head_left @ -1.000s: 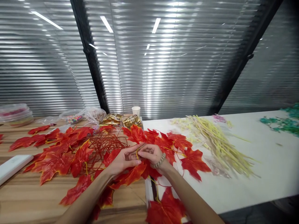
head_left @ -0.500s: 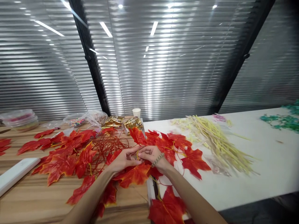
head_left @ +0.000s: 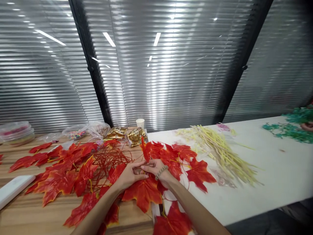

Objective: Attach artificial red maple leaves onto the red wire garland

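Observation:
My left hand [head_left: 132,174] and my right hand [head_left: 156,169] meet over the seam between the two tabletops, their fingertips pinched together. Between them they hold an artificial maple leaf [head_left: 144,192], red with yellow-orange edges, by its stem end. The fingers hide most of that stem. Just beyond my fingers another red leaf [head_left: 146,148] stands up on edge. A beaded bracelet [head_left: 161,172] circles my right wrist. Thin red cord [head_left: 111,158] lies in a loose tangle left of my hands, and more maple leaves [head_left: 58,179] spread on both sides.
Gold foil packets [head_left: 135,137] and a paper cup [head_left: 140,123] stand at the back. Left are clear plastic tubs [head_left: 16,133] and a white box-like object [head_left: 16,189]. Right lie pale yellow strips [head_left: 220,153] and green foliage [head_left: 283,132], with possibly a person's hand [head_left: 307,126] beside it.
The held leaf has turned to hang more squarely below my fingers, and the yellow stem seen between them is now mostly covered. The view has shifted slightly rightward and up.

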A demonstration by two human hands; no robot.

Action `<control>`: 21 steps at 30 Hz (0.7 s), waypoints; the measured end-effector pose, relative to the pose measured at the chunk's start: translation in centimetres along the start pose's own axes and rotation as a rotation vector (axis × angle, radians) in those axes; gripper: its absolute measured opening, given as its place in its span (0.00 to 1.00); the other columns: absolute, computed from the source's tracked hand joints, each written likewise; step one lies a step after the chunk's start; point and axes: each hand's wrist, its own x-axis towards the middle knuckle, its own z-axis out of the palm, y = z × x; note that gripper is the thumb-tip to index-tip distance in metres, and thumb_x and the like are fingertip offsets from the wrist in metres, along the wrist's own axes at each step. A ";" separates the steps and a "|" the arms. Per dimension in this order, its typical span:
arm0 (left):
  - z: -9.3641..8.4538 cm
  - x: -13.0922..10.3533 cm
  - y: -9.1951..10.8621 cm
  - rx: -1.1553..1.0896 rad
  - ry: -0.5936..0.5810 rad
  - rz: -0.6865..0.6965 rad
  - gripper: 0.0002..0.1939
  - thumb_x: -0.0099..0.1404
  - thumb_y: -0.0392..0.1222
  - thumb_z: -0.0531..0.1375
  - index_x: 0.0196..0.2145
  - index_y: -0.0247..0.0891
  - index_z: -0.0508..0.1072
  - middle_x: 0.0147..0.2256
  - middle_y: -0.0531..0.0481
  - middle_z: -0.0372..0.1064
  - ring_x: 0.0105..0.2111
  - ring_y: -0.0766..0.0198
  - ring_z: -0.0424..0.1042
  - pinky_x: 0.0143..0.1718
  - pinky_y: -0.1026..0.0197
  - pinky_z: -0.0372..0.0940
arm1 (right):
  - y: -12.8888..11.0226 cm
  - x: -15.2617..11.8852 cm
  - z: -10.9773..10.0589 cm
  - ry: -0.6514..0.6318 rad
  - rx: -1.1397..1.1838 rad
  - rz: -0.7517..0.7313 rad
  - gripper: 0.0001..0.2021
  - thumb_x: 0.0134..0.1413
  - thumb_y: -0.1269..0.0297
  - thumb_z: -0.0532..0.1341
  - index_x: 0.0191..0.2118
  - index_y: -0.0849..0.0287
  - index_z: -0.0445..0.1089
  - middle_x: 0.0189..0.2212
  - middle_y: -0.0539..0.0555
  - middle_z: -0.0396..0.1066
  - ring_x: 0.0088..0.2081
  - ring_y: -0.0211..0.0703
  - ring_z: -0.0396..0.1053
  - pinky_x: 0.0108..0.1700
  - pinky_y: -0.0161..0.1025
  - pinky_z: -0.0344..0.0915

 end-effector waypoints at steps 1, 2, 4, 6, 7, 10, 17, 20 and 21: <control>0.0 0.0 0.1 0.015 0.017 0.014 0.32 0.40 0.38 0.69 0.46 0.34 0.70 0.43 0.42 0.71 0.37 0.58 0.71 0.43 0.54 0.64 | 0.0 0.1 0.0 -0.002 0.007 -0.010 0.15 0.32 0.59 0.69 0.27 0.64 0.73 0.23 0.52 0.72 0.25 0.35 0.67 0.27 0.31 0.60; -0.1 0.0 0.3 0.025 0.031 0.032 0.32 0.40 0.38 0.69 0.46 0.34 0.70 0.43 0.42 0.71 0.37 0.58 0.71 0.43 0.54 0.65 | 0.1 0.1 -0.1 -0.001 0.014 -0.027 0.15 0.33 0.59 0.69 0.27 0.64 0.73 0.23 0.52 0.72 0.25 0.35 0.67 0.28 0.31 0.60; -0.3 -0.1 0.7 0.050 0.069 0.079 0.27 0.43 0.40 0.68 0.44 0.35 0.72 0.42 0.43 0.72 0.38 0.57 0.72 0.43 0.55 0.65 | -0.1 0.2 -0.2 0.020 0.026 -0.066 0.14 0.35 0.58 0.68 0.27 0.64 0.72 0.23 0.52 0.71 0.25 0.34 0.67 0.29 0.31 0.61; -0.5 -0.2 1.1 0.114 0.146 0.131 0.19 0.48 0.42 0.65 0.39 0.34 0.75 0.38 0.44 0.74 0.38 0.57 0.72 0.42 0.56 0.66 | -0.3 0.2 -0.3 0.049 0.027 -0.092 0.14 0.36 0.58 0.68 0.27 0.63 0.72 0.23 0.51 0.71 0.25 0.33 0.66 0.29 0.31 0.61; -0.6 -0.2 1.2 0.158 0.191 0.157 0.16 0.50 0.43 0.64 0.37 0.35 0.76 0.37 0.44 0.74 0.37 0.57 0.73 0.42 0.57 0.66 | -0.5 0.2 -0.4 0.057 0.024 -0.100 0.14 0.36 0.57 0.68 0.27 0.63 0.72 0.23 0.51 0.71 0.24 0.33 0.66 0.29 0.31 0.61; -0.9 -0.2 0.9 0.330 0.274 0.250 0.12 0.52 0.43 0.62 0.34 0.36 0.76 0.34 0.45 0.75 0.34 0.58 0.73 0.39 0.59 0.67 | -0.8 0.1 -0.3 0.043 0.003 -0.100 0.15 0.35 0.56 0.68 0.27 0.64 0.72 0.23 0.52 0.71 0.25 0.34 0.67 0.30 0.32 0.62; -0.7 -0.3 -0.6 0.610 0.307 0.589 0.08 0.59 0.37 0.56 0.32 0.39 0.75 0.30 0.49 0.74 0.30 0.66 0.72 0.34 0.65 0.66 | -0.6 0.3 0.0 0.037 0.037 -0.061 0.16 0.34 0.56 0.69 0.26 0.65 0.71 0.22 0.53 0.71 0.24 0.34 0.67 0.30 0.33 0.63; -0.6 -0.5 -0.5 0.634 0.290 0.661 0.08 0.60 0.35 0.54 0.32 0.39 0.74 0.29 0.50 0.73 0.29 0.67 0.71 0.32 0.67 0.65 | -0.4 0.3 -0.1 0.024 0.040 -0.064 0.16 0.34 0.56 0.69 0.26 0.65 0.71 0.22 0.53 0.71 0.24 0.35 0.67 0.30 0.33 0.63; -0.5 -0.6 -0.4 0.638 0.288 0.664 0.08 0.60 0.35 0.54 0.32 0.39 0.74 0.29 0.50 0.73 0.29 0.67 0.71 0.32 0.67 0.65 | -0.4 0.3 -0.1 0.019 0.033 -0.064 0.16 0.34 0.55 0.68 0.26 0.65 0.71 0.22 0.53 0.71 0.24 0.35 0.67 0.30 0.33 0.63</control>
